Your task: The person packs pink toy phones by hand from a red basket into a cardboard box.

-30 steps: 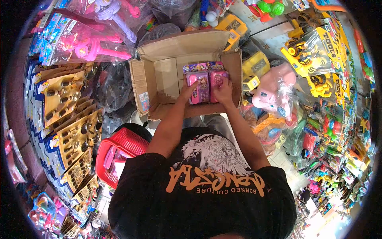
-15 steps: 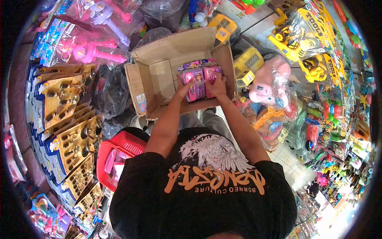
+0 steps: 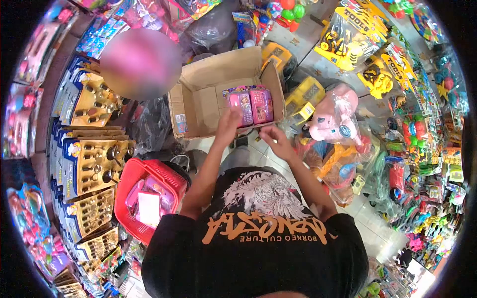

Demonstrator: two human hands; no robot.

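Two pink-and-purple toy packs in clear wrap, each with a keypad-like print, lie side by side in an open cardboard box [image 3: 201,126]. One is the left pack [image 3: 245,106], the other the right pack [image 3: 262,105]. Blurred by motion, my left hand [image 3: 228,124] is over the box's near edge, its fingers stretched toward the left pack and overlapping it in this view. My right hand [image 3: 278,142] is outside the box, just below its near right corner, with loosely bent fingers apart from the packs. A small pale spot shows at its fingers.
A red plastic basket [image 3: 124,198] with pink packs and a white item stands at lower left. Carded kitchen toy sets [image 3: 94,171] line the left. Right of the box are yellow toy trucks [image 3: 304,99] and a wrapped pink toy [image 3: 335,116]. A blurred round patch covers the upper left.
Both hands have let go of the packs, which now lie against the box's right side. My right hand has drawn back out of the box; the view has shifted slightly.
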